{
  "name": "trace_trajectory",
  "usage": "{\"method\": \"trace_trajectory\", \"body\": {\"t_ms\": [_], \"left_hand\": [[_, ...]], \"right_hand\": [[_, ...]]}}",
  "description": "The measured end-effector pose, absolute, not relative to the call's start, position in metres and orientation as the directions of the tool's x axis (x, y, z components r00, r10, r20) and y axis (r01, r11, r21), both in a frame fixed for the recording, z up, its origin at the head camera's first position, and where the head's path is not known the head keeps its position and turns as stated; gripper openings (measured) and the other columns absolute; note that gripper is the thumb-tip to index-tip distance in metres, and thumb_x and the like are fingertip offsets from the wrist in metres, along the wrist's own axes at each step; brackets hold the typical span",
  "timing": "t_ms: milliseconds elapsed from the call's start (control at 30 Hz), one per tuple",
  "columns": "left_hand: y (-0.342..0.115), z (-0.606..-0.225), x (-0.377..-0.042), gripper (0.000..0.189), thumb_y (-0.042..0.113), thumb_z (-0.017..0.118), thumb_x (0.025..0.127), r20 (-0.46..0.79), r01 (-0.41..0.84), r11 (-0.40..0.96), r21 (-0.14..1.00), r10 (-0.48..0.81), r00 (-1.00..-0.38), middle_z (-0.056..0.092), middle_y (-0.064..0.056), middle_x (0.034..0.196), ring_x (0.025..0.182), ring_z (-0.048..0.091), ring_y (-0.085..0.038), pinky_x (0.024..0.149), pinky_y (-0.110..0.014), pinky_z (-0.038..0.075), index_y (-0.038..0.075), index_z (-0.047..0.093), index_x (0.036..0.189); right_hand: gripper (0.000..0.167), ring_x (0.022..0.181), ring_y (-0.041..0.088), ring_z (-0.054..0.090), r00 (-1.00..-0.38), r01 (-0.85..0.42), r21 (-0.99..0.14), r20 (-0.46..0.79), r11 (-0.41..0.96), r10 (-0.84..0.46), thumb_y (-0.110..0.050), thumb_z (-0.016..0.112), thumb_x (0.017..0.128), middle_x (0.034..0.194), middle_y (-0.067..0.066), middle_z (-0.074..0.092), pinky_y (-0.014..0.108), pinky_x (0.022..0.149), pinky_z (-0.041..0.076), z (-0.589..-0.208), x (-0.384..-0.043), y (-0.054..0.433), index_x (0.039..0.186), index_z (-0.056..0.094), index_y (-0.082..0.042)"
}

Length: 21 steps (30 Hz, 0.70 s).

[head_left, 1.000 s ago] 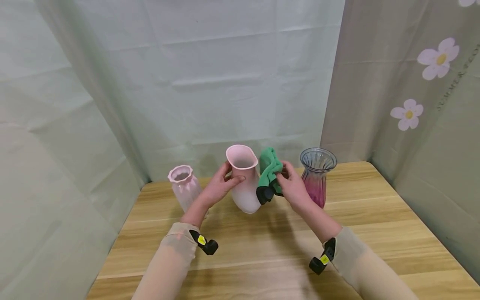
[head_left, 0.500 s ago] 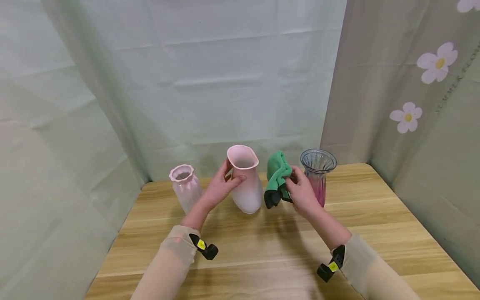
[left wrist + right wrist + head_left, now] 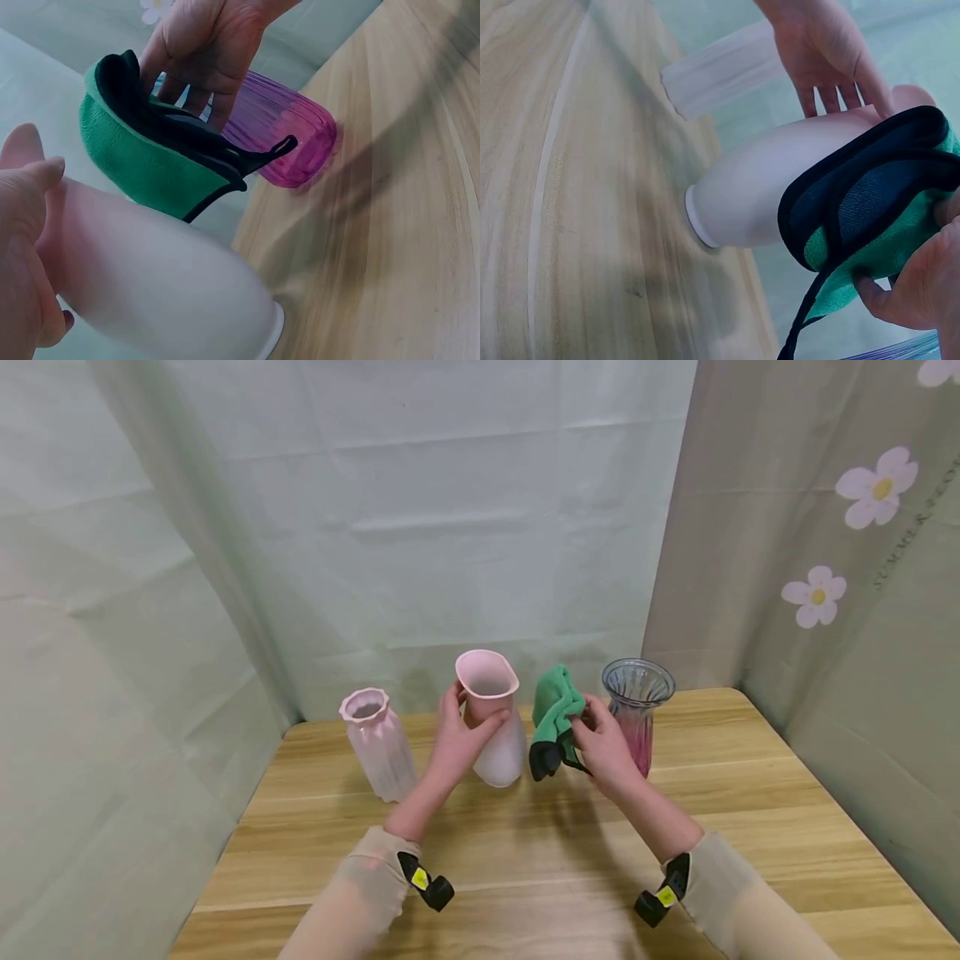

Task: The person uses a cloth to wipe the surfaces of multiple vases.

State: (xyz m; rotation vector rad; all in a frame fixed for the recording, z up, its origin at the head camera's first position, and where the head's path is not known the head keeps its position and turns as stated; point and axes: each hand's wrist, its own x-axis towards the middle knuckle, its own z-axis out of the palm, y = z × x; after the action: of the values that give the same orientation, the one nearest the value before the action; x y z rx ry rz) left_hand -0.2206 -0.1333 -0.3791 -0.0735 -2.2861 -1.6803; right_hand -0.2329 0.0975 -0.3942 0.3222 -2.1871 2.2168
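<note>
A smooth vase (image 3: 501,752), pink at the neck and white below, stands on the table between the hands. My left hand (image 3: 459,739) grips its neck, thumb across the front and fingers round the far left side. To the right of the vase, apart from it, my right hand (image 3: 603,743) pinches a folded green cloth (image 3: 555,706) with black trim and a hanging loop, clear in the left wrist view as a cloth (image 3: 142,157). The cloth is held above the tabletop. Behind the right hand stands a ribbed glass vase (image 3: 637,693), grey-blue above and pink below, partly hidden.
A pale pink fluted vase (image 3: 378,747) with a scalloped rim stands left of the left hand. The wooden table (image 3: 510,877) carries all three vases. Light curtains (image 3: 465,527) hang close behind and at both sides.
My right hand has drawn the green cloth rightward, away from the middle vase. My left hand has shifted slightly right round the neck, its thumb further across the front.
</note>
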Motion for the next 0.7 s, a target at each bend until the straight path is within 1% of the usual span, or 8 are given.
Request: {"method": "trace_trajectory", "body": {"t_ms": [200, 300, 433, 600, 700], "left_hand": [[-0.13, -0.382, -0.225, 0.092, 0.025, 0.084, 0.087, 0.27, 0.224, 0.278, 0.934, -0.139, -0.953, 0.037, -0.013, 0.153, 0.139, 0.043, -0.029, 0.112, -0.051, 0.04, 0.006, 0.027, 0.157], [-0.131, -0.384, -0.228, 0.092, 0.025, 0.084, 0.087, 0.272, 0.23, 0.265, 0.936, -0.134, -0.953, 0.037, -0.013, 0.152, 0.138, 0.044, -0.03, 0.111, -0.05, 0.041, 0.006, 0.027, 0.157], [-0.134, -0.384, -0.23, 0.089, 0.025, 0.084, 0.087, 0.279, 0.245, 0.25, 0.937, -0.109, -0.954, 0.038, -0.013, 0.151, 0.136, 0.044, -0.03, 0.111, -0.049, 0.042, 0.006, 0.03, 0.155], [-0.145, -0.384, -0.234, 0.081, 0.029, 0.083, 0.089, 0.285, 0.269, 0.249, 0.93, -0.03, -0.958, 0.046, -0.007, 0.149, 0.139, 0.042, -0.025, 0.115, -0.052, 0.037, 0.01, 0.038, 0.153], [-0.155, -0.386, -0.24, 0.074, 0.032, 0.081, 0.09, 0.276, 0.282, 0.243, 0.928, 0.056, -0.959, 0.049, -0.002, 0.147, 0.14, 0.043, -0.021, 0.114, -0.051, 0.037, 0.016, 0.042, 0.151]], "right_hand": [[0.027, 0.104, 0.018, 0.059, -0.983, -0.15, -0.988, 0.152, -0.027, -0.106, -0.012, 0.049, 0.109, 0.124, 0.02, 0.058, 0.028, 0.086, 0.053, -0.396, -0.233, 0.097, 0.133, 0.053, 0.0], [0.027, 0.102, 0.018, 0.059, -0.984, -0.148, -0.989, 0.15, -0.03, -0.1, -0.01, 0.048, 0.109, 0.124, 0.02, 0.058, 0.027, 0.085, 0.053, -0.396, -0.234, 0.097, 0.134, 0.053, 0.0], [0.028, 0.104, 0.018, 0.057, -0.984, -0.141, -0.99, 0.143, -0.024, -0.102, -0.01, 0.047, 0.109, 0.126, 0.02, 0.057, 0.026, 0.086, 0.053, -0.396, -0.233, 0.098, 0.135, 0.052, -0.001], [0.028, 0.106, 0.018, 0.055, -0.986, -0.133, -0.991, 0.134, -0.011, -0.1, -0.011, 0.048, 0.109, 0.128, 0.019, 0.057, 0.025, 0.085, 0.051, -0.396, -0.233, 0.098, 0.135, 0.053, -0.002], [0.028, 0.106, 0.018, 0.055, -0.987, -0.13, -0.991, 0.131, -0.01, -0.097, -0.012, 0.048, 0.109, 0.129, 0.02, 0.057, 0.024, 0.085, 0.05, -0.397, -0.234, 0.098, 0.136, 0.052, -0.002]]}}
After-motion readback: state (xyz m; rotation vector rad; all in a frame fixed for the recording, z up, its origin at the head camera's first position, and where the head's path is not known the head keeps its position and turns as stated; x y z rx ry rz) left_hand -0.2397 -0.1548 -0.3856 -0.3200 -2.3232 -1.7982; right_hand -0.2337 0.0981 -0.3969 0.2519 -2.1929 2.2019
